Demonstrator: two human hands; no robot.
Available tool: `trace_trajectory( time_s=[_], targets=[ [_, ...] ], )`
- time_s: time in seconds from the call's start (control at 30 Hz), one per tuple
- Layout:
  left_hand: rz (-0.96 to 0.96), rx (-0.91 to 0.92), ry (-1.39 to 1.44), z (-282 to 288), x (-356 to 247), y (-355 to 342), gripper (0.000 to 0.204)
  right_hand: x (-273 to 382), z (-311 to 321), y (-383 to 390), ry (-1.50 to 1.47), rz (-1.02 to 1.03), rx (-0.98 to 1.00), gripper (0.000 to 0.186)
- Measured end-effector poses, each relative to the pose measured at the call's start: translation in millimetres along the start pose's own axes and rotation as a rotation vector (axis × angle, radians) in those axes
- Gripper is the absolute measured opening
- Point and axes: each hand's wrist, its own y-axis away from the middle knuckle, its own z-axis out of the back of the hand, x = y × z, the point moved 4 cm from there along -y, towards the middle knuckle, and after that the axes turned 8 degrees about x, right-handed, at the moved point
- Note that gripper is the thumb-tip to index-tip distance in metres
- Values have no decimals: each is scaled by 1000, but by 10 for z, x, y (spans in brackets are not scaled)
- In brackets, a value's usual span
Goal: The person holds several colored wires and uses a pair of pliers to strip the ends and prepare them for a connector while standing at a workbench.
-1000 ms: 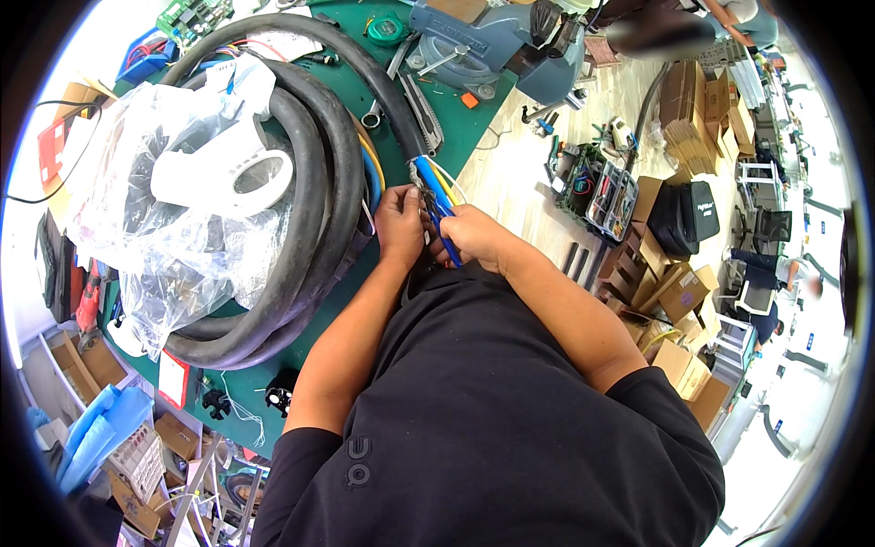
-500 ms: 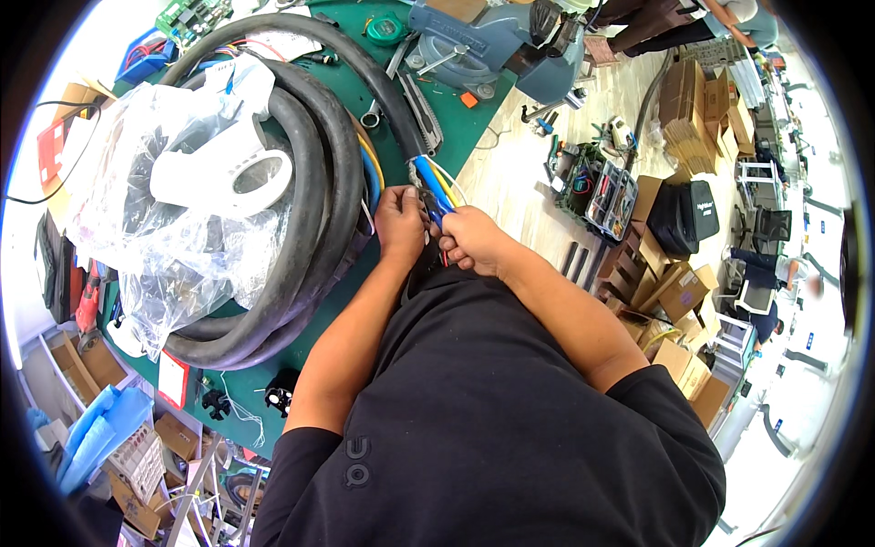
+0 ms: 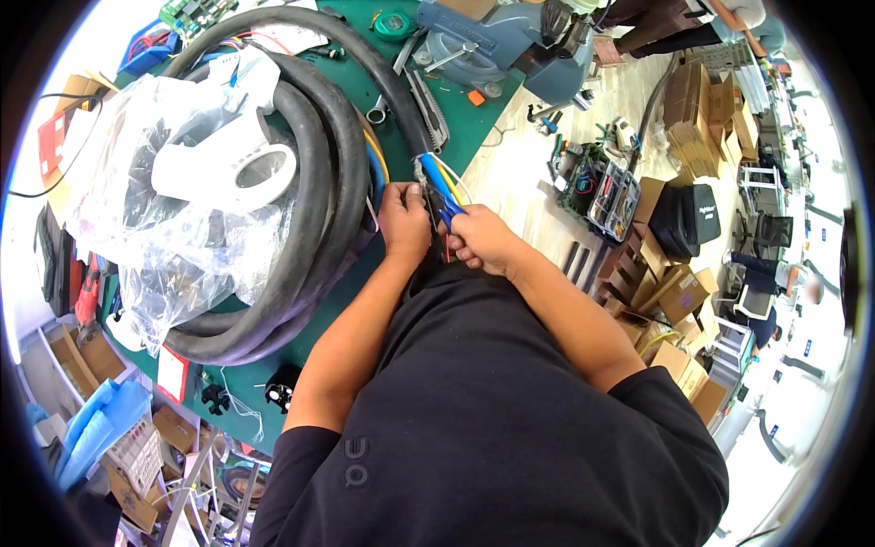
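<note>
Near the middle of the frame, a bit above center, two hands meet at the end of a thick black cable (image 3: 314, 173). The left hand (image 3: 404, 223) is curled tight around the cable end, where thin blue, yellow and white wires (image 3: 440, 178) stick out. The right hand (image 3: 483, 239) is just beside it, its grip clenched on a small tool with blue handles (image 3: 449, 214); the tool's tip is hidden between the hands. The cable lies in big loops on a green table (image 3: 474, 118) in the upper left of the frame. A clear plastic bag (image 3: 173, 228) with a white part inside sits in the loops. A blue-grey vise (image 3: 510, 41) stands at the top. Cardboard boxes (image 3: 679, 296) lie on the floor at the right.
</note>
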Motion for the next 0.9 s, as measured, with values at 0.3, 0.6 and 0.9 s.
trace_trajectory(
  time_s=[0.3,0.6,0.9],
  targets=[
    [-18,74,-13,60,-182,102,12,23,36,-44,-85,-43,122,23],
    [-126,36,12,29,-135,56,15,79,36,-13,-36,-90,125,32],
    [-173,11,-90,46,-156,41,11,41,29,-35,56,-71,92,32]
  ],
)
